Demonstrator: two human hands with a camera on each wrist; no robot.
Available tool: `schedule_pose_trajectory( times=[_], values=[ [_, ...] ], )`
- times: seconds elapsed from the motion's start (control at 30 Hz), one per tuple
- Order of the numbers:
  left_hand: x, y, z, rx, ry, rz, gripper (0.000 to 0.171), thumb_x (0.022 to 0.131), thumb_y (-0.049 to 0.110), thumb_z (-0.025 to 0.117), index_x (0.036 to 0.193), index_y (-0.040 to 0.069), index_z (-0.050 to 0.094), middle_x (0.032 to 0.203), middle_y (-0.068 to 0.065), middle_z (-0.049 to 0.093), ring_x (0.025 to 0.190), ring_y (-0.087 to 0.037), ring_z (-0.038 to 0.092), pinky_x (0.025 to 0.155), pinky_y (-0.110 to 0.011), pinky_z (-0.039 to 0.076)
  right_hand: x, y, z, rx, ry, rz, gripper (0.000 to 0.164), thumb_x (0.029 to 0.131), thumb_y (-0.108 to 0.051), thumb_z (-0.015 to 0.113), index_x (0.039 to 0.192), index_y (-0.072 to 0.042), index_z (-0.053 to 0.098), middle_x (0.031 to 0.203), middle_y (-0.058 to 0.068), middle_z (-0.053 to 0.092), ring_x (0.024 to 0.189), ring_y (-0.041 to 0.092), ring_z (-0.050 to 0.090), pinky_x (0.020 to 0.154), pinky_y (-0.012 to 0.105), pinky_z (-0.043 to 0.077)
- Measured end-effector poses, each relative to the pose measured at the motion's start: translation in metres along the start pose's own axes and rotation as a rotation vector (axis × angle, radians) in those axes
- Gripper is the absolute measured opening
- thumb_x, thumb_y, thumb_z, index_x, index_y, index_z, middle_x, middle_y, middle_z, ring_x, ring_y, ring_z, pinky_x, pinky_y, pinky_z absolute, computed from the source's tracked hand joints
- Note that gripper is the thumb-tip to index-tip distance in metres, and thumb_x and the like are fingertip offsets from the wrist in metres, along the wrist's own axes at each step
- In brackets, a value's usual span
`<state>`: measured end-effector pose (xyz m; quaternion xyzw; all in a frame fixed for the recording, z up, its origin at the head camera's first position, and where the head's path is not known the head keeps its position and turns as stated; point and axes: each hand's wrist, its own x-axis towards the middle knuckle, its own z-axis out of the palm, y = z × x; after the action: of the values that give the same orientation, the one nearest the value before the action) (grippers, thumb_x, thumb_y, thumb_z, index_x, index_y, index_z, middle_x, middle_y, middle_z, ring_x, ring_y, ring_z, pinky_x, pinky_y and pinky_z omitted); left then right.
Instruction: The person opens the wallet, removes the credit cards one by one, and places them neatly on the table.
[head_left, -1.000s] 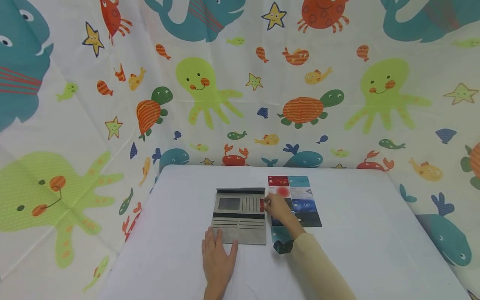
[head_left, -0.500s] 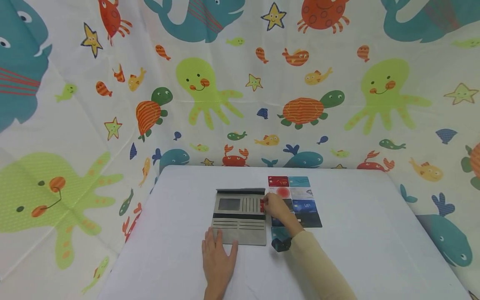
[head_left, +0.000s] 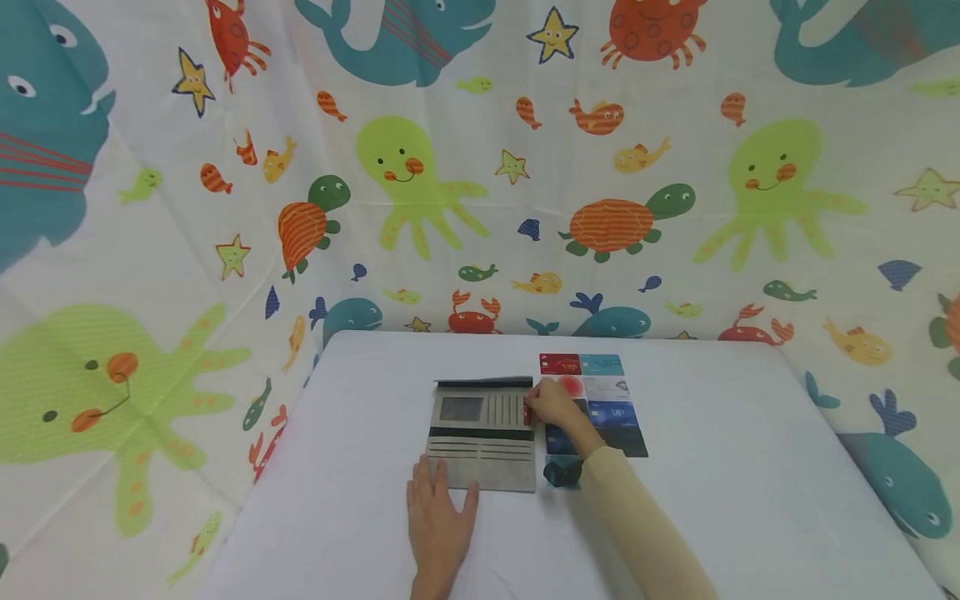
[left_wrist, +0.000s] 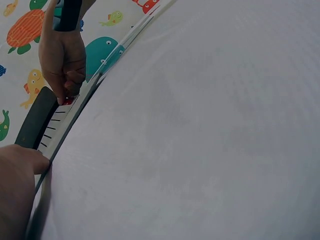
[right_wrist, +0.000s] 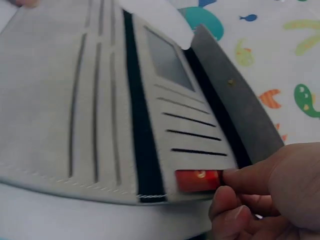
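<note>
An open grey long wallet (head_left: 487, 475) lies flat on the white table, with card slots, a clear window (head_left: 461, 408) and dark bands across it. My right hand (head_left: 553, 403) pinches the outer end of a red card (right_wrist: 197, 181) between thumb and fingers. Most of that card's visible part sits in the slot at the wallet's right edge; how deep it goes is hidden. My left hand (head_left: 442, 517) rests on the wallet's lower left corner, fingers extended and spread. In the left wrist view, the wallet's dark flap (left_wrist: 37, 120) stands raised.
Several cards lie in rows right of the wallet, among them a red VIP card (head_left: 560, 364), a light teal card (head_left: 602, 365) and a blue VIP card (head_left: 611, 414). A black device (head_left: 562, 474) on my right wrist partly covers another teal card. A sea-animal cloth (head_left: 480, 208) hangs behind.
My right wrist has shifted slightly forward, while its fingertips stay at the red card by the slot. The left hand and the wallet keep their places; the head view has shifted slightly.
</note>
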<state>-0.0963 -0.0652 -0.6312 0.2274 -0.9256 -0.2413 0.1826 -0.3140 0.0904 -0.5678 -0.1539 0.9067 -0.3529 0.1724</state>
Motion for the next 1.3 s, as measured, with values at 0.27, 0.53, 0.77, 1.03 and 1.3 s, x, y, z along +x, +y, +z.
schedule_pose_trajectory(
  times=[0.27, 0.53, 0.77, 1.03, 1.3],
  values=[
    [0.0, 0.0, 0.002, 0.004, 0.005, 0.01, 0.074, 0.088, 0.047, 0.07, 0.141, -0.001, 0.053, 0.16, -0.023, 0.034, 0.15, -0.04, 0.029, 0.124, -0.055, 0.022, 0.002, -0.012, -0.009, 0.043, 0.046, 0.09, 0.018, 0.091, -0.014, 0.068, 0.079, -0.001, 0.075, 0.069, 0.007, 0.07, 0.059, 0.017, 0.064, 0.056, 0.024, 0.053],
    [0.002, 0.001, -0.001, 0.001, -0.006, 0.01, 0.074, 0.089, 0.048, 0.069, 0.142, -0.001, 0.052, 0.16, -0.023, 0.033, 0.151, -0.039, 0.029, 0.125, -0.054, 0.021, 0.002, -0.013, -0.008, 0.082, 0.053, 0.101, 0.016, 0.091, -0.012, 0.07, 0.08, -0.001, 0.072, 0.072, 0.008, 0.068, 0.062, 0.017, 0.064, 0.057, 0.023, 0.052],
    [0.002, 0.0, 0.0, 0.021, -0.001, 0.01, 0.074, 0.089, 0.049, 0.069, 0.142, 0.0, 0.053, 0.16, -0.022, 0.034, 0.151, -0.038, 0.03, 0.124, -0.053, 0.022, 0.003, -0.009, -0.009, 0.111, 0.058, 0.117, 0.01, 0.092, -0.009, 0.069, 0.093, 0.0, 0.073, 0.088, 0.011, 0.069, 0.072, 0.019, 0.064, 0.064, 0.026, 0.057],
    [0.002, 0.002, -0.002, 0.015, -0.001, 0.007, 0.074, 0.088, 0.049, 0.07, 0.142, 0.0, 0.053, 0.16, -0.022, 0.034, 0.151, -0.038, 0.03, 0.125, -0.052, 0.021, 0.001, 0.003, -0.023, 0.098, 0.055, 0.161, 0.015, 0.094, -0.015, 0.068, 0.096, -0.001, 0.073, 0.091, 0.011, 0.07, 0.075, 0.02, 0.065, 0.063, 0.025, 0.055],
    [0.002, 0.002, -0.003, 0.006, -0.017, -0.001, 0.073, 0.089, 0.048, 0.069, 0.141, -0.001, 0.053, 0.16, -0.022, 0.034, 0.151, -0.039, 0.03, 0.125, -0.053, 0.021, -0.014, 0.013, -0.042, 0.042, 0.032, 0.173, 0.028, 0.104, -0.025, 0.049, 0.104, 0.002, 0.058, 0.093, 0.013, 0.061, 0.078, 0.021, 0.059, 0.06, 0.025, 0.045]
  ],
)
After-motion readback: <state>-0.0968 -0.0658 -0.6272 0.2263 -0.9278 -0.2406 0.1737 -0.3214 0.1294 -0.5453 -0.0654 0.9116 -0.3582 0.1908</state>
